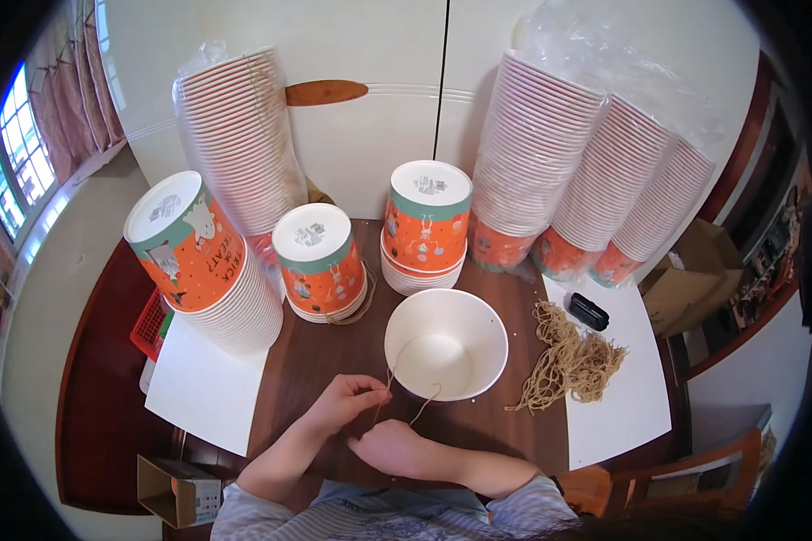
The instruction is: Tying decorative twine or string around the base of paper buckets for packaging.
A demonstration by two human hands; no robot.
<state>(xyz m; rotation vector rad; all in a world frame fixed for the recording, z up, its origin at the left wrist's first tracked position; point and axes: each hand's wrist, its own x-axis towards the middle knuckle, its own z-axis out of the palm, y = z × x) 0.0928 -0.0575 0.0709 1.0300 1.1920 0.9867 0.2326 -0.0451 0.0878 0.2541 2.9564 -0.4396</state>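
Bright, even daylight, entering from the window (13,162) at far left. Soft, faint shadows under the white paper bowl (446,343) and the cup stacks. Mild glare on the plastic wrap (604,54) at upper right. Strong fisheye bending toward the rim, black vignette around. Centre sharp, edges slightly soft.

Short sleeves, pale w/ thin grey stripes; forearms, left hand (345,401) & right hand (390,448) bare.
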